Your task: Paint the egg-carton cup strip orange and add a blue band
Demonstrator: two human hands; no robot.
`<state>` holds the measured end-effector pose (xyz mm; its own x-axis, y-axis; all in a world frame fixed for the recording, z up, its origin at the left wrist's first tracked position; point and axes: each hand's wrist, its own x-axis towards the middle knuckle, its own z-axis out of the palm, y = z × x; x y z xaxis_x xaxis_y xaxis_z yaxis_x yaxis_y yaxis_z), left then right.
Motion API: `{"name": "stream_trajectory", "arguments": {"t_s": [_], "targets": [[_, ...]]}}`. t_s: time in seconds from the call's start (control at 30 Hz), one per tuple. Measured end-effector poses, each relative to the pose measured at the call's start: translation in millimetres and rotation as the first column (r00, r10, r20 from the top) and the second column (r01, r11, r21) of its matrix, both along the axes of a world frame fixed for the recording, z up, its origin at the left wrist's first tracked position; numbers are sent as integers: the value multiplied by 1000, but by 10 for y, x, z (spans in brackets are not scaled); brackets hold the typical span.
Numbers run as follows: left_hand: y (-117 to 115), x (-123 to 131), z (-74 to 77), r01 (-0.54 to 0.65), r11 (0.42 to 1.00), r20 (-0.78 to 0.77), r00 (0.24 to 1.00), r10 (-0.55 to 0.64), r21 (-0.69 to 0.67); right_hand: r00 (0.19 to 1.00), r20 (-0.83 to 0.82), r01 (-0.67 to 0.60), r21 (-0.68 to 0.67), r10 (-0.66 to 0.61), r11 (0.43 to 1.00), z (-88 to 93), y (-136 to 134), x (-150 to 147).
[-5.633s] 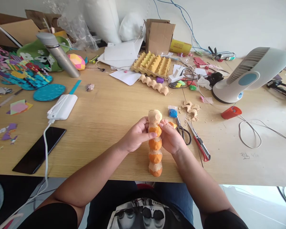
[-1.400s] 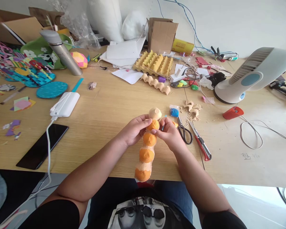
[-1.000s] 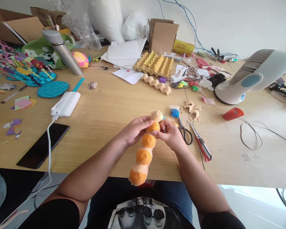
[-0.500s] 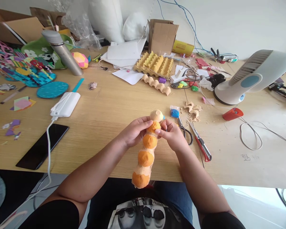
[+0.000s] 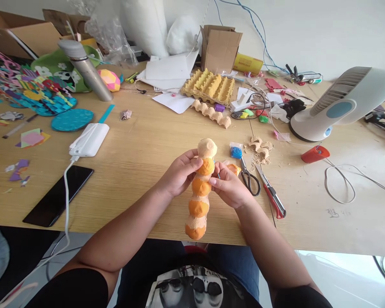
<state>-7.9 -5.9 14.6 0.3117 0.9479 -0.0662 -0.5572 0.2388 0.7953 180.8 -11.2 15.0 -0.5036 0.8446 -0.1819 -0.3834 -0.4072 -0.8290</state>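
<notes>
A strip of egg-carton cups (image 5: 200, 201), painted orange except for its bare top cup, hangs lengthwise above the near table edge. My left hand (image 5: 179, 174) grips it from the left near the second cup, fingers curled round it. My right hand (image 5: 228, 185) pinches the same part from the right, and a thin blue bit shows between its fingers and the strip. An orange scrap (image 5: 232, 168) lies just behind my right hand.
Black-handled scissors (image 5: 249, 178) and a red utility knife (image 5: 272, 192) lie right of my hands, with a blue clay packet (image 5: 235, 151) and carton shavings (image 5: 259, 147) behind. A phone (image 5: 58, 194) and white power bank (image 5: 89, 139) sit left; a fan (image 5: 343, 102) and egg tray (image 5: 211, 86) farther back.
The strip's lower end swung out to the left and has come back to hang nearly straight. Both hands kept their grip near the top cups.
</notes>
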Motion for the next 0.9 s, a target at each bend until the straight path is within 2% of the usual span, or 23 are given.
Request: {"name": "stream_trajectory", "arguments": {"t_s": [0.33,0.57,0.77,0.9], "targets": [[-27,29,0,48,998,-34,998,-47,27,999,38,-15,40,13,999,-37,-2,-7],[-30,21,-13,37,999,-49,998,-36,3,999,37,-19,56,17,998,-44,-1,-7],[-34,26,19,34,999,-9,999,-34,3,994,-93,-65,-57,59,996,-45,9,31],[-29,18,13,22,1000,-10,1000,-22,5,994,-75,-88,-80,82,993,-43,4,28]]}}
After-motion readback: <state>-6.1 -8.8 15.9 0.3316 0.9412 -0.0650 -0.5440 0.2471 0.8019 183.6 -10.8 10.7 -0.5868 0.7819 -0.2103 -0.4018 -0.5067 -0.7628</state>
